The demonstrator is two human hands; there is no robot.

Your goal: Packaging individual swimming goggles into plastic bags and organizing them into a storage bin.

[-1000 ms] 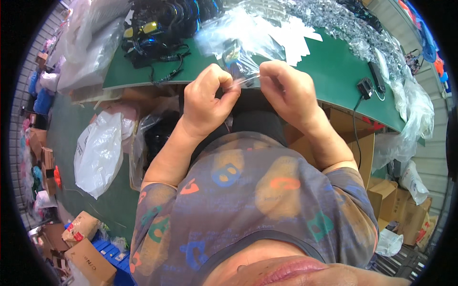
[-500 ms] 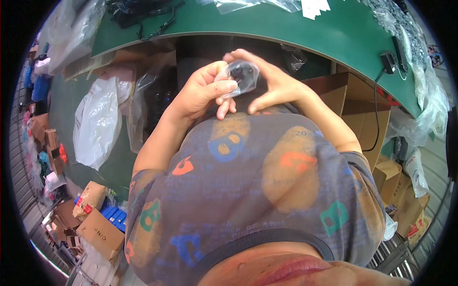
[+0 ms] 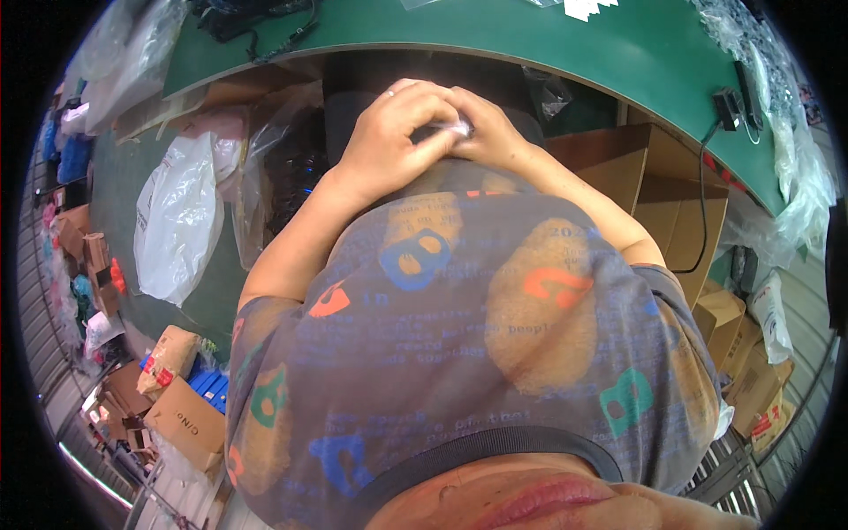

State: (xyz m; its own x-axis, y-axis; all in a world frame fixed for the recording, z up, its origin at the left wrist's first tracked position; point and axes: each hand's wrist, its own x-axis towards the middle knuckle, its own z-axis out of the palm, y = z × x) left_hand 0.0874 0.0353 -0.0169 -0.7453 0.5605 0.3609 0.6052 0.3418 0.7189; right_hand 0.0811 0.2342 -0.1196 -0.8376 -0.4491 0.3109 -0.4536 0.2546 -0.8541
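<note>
My left hand (image 3: pixel 393 137) and my right hand (image 3: pixel 491 128) are together in front of my body, fingers curled and fingertips meeting. Between them shows a small whitish, shiny bit of a clear plastic bag (image 3: pixel 463 129). Most of the bag is covered by my fingers, and the dark item inside it cannot be seen now. My left thumb and fingers pinch it from one side. On the other side my right fingers are bent round it. Both hands are just short of the green table (image 3: pixel 495 44).
A black adapter (image 3: pixel 727 108) with a cord lies on the table at right, near crumpled clear plastic (image 3: pixel 799 177). An open cardboard box (image 3: pixel 680 212) stands below. White plastic bags (image 3: pixel 181 221) are at left, with a black cable (image 3: pixel 283 40) on the table's far left.
My right hand has come in from being spread apart and closed against my left. The clear bag, plainly visible before, is now mostly covered by my fingers.
</note>
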